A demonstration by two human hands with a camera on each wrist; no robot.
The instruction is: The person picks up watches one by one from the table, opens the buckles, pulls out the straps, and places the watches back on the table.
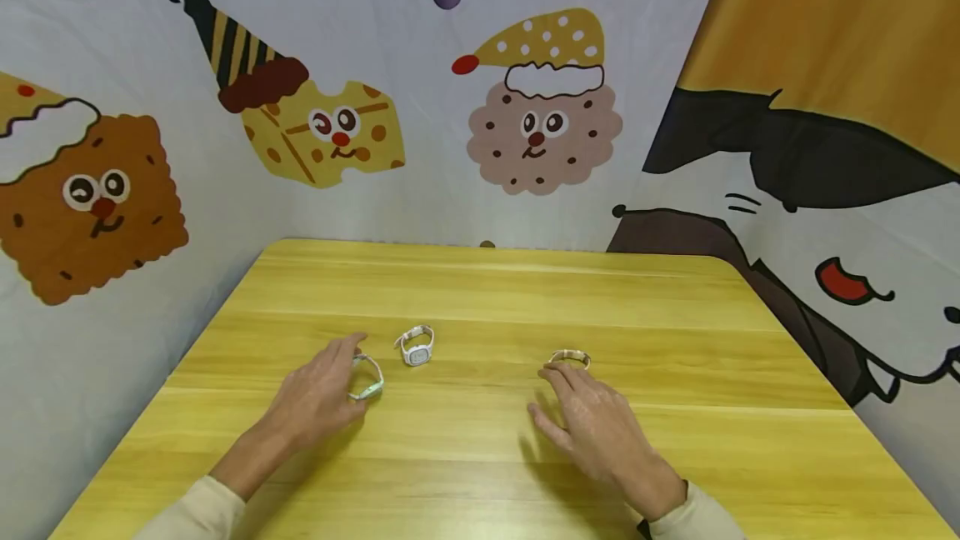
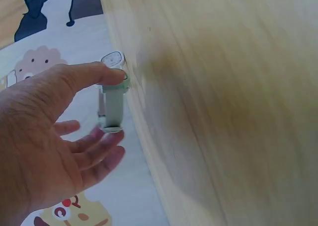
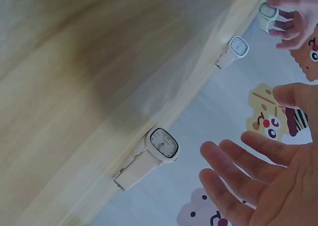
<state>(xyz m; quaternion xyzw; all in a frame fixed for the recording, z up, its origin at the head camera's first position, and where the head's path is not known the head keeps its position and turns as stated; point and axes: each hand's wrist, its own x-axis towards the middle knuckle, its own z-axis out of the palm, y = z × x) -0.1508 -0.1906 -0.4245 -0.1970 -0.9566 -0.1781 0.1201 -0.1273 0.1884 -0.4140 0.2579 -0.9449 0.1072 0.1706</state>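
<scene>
i can't tell whether the left hand (image 1: 318, 394) pinches the green watch (image 2: 114, 107); loose contact could let it slip. the spread right hand (image 1: 596, 423) might nudge the cream watch (image 3: 139, 169).

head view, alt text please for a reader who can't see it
At a wooden table, a person's left hand holds a pale green watch and the right hand is open near a cream watch. Between the hands sits a white watch; behind is a cartoon-printed backdrop.

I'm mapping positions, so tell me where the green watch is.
In the head view, the green watch sits left of centre, right at the left hand, below and left of the white watch.
</scene>
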